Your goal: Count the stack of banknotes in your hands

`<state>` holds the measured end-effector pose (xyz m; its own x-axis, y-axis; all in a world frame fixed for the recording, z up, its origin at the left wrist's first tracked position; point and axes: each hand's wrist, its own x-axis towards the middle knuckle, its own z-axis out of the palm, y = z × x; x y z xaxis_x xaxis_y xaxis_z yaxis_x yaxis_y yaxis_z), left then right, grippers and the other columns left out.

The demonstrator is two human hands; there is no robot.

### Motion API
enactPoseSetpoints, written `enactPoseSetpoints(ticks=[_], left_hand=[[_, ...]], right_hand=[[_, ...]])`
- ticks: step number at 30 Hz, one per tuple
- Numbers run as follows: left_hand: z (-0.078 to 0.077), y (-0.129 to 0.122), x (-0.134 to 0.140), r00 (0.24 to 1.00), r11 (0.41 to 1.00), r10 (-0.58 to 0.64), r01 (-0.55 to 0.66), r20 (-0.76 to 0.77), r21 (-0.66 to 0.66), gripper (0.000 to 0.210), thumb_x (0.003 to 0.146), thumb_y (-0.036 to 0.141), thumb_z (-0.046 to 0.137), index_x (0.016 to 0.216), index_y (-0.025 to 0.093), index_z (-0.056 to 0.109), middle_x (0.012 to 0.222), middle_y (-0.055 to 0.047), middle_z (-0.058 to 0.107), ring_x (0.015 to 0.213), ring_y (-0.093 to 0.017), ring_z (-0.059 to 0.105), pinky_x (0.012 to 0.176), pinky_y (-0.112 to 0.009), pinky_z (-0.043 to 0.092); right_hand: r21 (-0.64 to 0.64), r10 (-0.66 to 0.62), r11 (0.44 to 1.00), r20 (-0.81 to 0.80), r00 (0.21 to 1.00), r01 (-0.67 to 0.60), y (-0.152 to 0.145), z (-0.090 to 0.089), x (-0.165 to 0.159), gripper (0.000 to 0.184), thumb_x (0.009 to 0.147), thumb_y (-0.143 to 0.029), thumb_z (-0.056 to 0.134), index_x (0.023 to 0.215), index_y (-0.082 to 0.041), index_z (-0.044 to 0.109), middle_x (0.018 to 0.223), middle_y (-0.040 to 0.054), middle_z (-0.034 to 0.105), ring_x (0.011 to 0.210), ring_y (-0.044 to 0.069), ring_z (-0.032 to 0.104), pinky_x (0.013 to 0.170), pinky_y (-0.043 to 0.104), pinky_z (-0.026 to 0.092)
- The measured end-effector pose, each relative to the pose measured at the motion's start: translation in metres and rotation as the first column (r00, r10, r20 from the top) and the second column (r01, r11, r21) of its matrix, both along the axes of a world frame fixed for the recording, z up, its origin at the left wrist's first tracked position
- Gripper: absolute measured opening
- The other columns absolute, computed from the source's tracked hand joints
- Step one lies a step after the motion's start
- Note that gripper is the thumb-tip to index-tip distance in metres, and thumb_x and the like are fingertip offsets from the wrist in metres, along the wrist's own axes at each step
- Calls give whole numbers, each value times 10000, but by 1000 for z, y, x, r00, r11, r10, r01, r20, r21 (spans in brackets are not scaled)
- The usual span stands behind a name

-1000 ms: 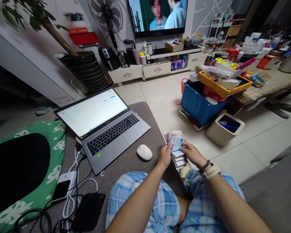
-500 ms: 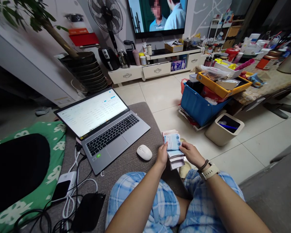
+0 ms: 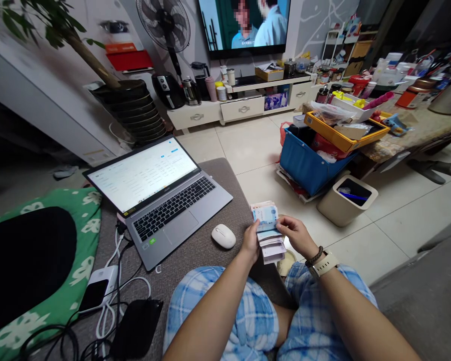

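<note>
Blue plaid trousers (image 3: 206, 301) lie nearest you, and just beyond your knees the paper money (image 3: 268, 233) is held between your hands. Your left hand (image 3: 251, 242) pinches its left edge, thumb on top; your right hand (image 3: 295, 233) pinches the right edge of the blue note (image 3: 266, 218). To handle it well, keep that left thumb firm and part the notes one by one, so none cling together. Compared with one second ago, the money sits further left and straighter. Farther off are the laptop (image 3: 186, 220), the bin (image 3: 336, 206) and the television (image 3: 218, 32).
</note>
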<state>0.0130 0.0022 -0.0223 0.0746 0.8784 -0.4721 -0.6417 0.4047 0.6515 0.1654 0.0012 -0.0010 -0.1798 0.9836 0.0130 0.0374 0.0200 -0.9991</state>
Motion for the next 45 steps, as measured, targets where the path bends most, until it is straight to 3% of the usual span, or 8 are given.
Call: enactPoseSetpoints(ticks=[5,10,13,19,23,32,45], left_hand=[[5,-1,1,1000,1000,-10,10,8,-11,271,753,355,685,844,100,702,845,-124,752,833,-262,715,838,-380,535],[9,-2,1,1000,1000,0,0,-7,3,267,729,354,701,833,109,705,827,-115,751,845,-268,710,816,-370,530],[7,-1,2,999,1000,11,-10,-40,19,279,683,376,739,773,116,690,770,-102,739,822,-265,702,781,-354,518],[6,-3,3,994,999,21,-18,-103,32,309,583,383,801,651,128,641,653,-47,684,699,-203,657,702,-296,464],[5,-3,3,992,999,3,2,-127,39,308,572,376,804,654,128,639,630,-39,673,648,-187,637,664,-289,442],[2,-4,4,993,998,-4,11,-119,60,373,573,442,819,679,124,655,692,-72,709,735,-231,677,725,-321,475],[2,-3,3,999,999,22,-23,25,33,366,683,388,759,907,102,709,898,-120,760,964,-295,696,879,-395,521]], right_hand=[[-20,14,1000,-37,999,-15,0,4,0,344,816,-492,629,644,-195,602,635,-7,517,635,149,447,629,280,357],[-21,6,1000,2,1000,-6,0,3,1,446,874,-553,534,661,-184,667,648,23,561,633,156,443,621,295,348],[-47,-21,999,-11,1000,20,2,0,1,402,799,-550,647,637,-182,621,617,3,532,609,145,438,597,284,343],[-76,-203,977,-19,979,201,7,-16,1,412,639,-512,801,647,-195,538,611,-32,505,590,127,442,571,262,351],[-125,-318,942,-26,948,313,9,-21,3,401,634,-502,799,732,-205,549,613,-48,504,574,122,451,556,256,352],[-86,-251,964,28,968,253,12,-24,4,402,729,-543,692,626,-201,507,563,-48,451,552,120,399,548,260,316],[-67,-188,981,-55,981,184,5,-3,-1,337,775,-505,660,688,-190,578,615,-29,472,577,123,404,554,258,333]])
